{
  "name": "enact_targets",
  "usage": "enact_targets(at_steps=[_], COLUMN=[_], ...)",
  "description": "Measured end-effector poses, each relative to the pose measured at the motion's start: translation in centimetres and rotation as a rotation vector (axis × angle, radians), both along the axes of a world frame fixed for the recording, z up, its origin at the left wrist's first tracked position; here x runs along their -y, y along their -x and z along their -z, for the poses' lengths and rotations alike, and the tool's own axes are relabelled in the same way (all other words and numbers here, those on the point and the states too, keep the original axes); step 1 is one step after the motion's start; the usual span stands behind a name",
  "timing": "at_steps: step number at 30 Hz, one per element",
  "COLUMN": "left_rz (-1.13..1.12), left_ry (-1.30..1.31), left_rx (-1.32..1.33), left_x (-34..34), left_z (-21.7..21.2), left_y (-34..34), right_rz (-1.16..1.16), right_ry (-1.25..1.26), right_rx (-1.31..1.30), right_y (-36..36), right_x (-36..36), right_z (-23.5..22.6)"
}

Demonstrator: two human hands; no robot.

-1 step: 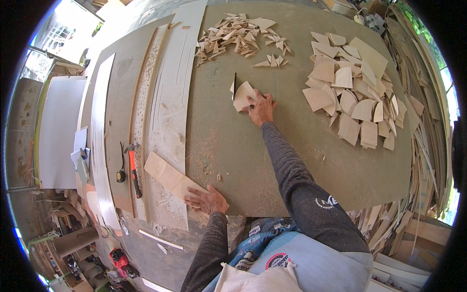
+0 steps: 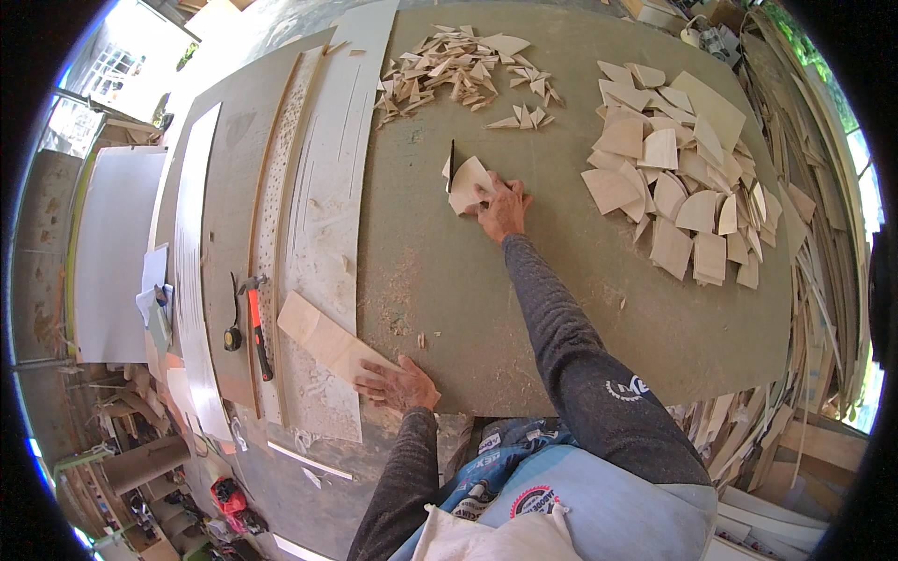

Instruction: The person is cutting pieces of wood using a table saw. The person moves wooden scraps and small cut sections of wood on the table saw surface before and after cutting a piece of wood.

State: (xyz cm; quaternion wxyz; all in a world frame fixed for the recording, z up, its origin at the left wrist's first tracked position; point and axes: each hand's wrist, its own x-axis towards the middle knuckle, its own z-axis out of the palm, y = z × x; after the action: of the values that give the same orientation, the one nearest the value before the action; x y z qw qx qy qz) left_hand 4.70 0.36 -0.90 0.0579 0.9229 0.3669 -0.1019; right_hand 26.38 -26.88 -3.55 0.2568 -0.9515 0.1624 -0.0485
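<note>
The green worktable [image 2: 561, 309] carries all items. At its right lies a large pile of fan-shaped plywood pieces [image 2: 678, 201]; at the far edge, a heap of small triangular offcuts [image 2: 458, 75]. A plywood strip [image 2: 327, 341] lies at the near left edge, with the left hand [image 2: 400, 383] spread flat on its end. The right hand [image 2: 503, 210], arm extended, presses fingers onto a single fan-shaped piece [image 2: 465, 184] at table centre. A hammer [image 2: 256, 329] lies left.

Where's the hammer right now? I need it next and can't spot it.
In the head view, the orange-handled hammer lies at the table's left side, beside the yellow tape measure, just left of the plywood strip under the left hand.
</note>
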Motion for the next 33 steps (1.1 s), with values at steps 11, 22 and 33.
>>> enact_targets(at_steps=[11,22,33], left_rz=[-0.003,-0.012,-0.011], left_ry=[-0.014,0.004,0.014], left_rx=[0.005,0.011,0.025], left_x=[-0.1,0.1,-0.2], left_z=[0.3,-0.2,0.5], left_y=[0.1,-0.1,0.1], right_rz=[0.044,0.096,0.127], right_ry=[0.001,-0.022,0.051], right_rx=[0.009,0.060,0.125], right_y=[0.0,-0.5,-1.0], right_x=[-0.6,-0.8,-0.9], right_z=[-0.6,0.4,2.1])
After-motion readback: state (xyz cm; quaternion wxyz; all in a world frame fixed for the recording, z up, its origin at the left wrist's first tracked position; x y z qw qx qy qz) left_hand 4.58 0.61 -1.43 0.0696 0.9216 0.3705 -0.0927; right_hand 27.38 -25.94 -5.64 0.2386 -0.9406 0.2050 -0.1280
